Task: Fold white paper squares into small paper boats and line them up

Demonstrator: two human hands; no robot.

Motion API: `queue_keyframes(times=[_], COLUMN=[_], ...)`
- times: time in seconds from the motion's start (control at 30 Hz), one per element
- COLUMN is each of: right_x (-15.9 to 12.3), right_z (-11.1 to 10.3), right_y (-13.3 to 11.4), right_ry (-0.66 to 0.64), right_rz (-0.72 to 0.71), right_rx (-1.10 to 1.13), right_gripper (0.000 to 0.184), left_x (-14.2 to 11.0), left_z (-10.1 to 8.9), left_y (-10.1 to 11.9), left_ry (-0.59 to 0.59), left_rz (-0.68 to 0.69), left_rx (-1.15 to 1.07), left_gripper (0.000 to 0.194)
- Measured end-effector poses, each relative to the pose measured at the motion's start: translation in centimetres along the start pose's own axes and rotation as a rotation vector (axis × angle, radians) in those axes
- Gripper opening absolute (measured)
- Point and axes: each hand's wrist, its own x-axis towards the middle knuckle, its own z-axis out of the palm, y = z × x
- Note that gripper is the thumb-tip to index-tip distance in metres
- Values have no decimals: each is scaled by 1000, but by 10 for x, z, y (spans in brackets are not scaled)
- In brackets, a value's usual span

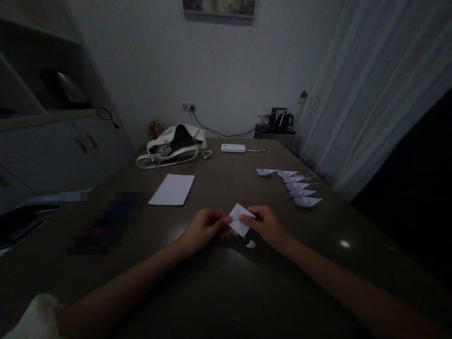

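White sleeve, cut off at lower left, lay nearest. Left hand and right hand pinched a folded paper square between them over the table, the right thumb covering part of it. Beyond, paper boats partly overlapped; at left, a pixelated patch obscured detail.

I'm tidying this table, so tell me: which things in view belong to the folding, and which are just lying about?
Folding:
folded paper, held between left hand and right hand
boat-shaped papers
flat white paper, probably supply

Lying about:
white bag
white device
small white scrap, apparently
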Motion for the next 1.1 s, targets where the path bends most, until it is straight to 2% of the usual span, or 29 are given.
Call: queue_keyframes(times=[0.27,0.43,0.63,0.83,0.93,1.1], right_x=[1,6,9,7,7,8], right_z=[0,-6,-9,-10,-10,-9], right_y=[-2,2,7,4,4,3], right_ry=[-13,66,51,86,83,125], right_rz=[17,-9,-50,-113,-109,-59], right_rx=[49,-41,-147,-186,-185,-93], right_gripper=[31,41,47,46,47,46], left_x=[-3,1,3,5,5,6], left_z=[-1,-4,-6,-4,-3,-5], left_y=[8,3,-1,-3,-5,-4], left_ry=[-4,40,72,68,96,109], left_rz=[-18,-24,19,-11,10,78], left_rx=[-60,-58,-46,-236,-333,-265], left_gripper=[34,32,33,26,41,21])
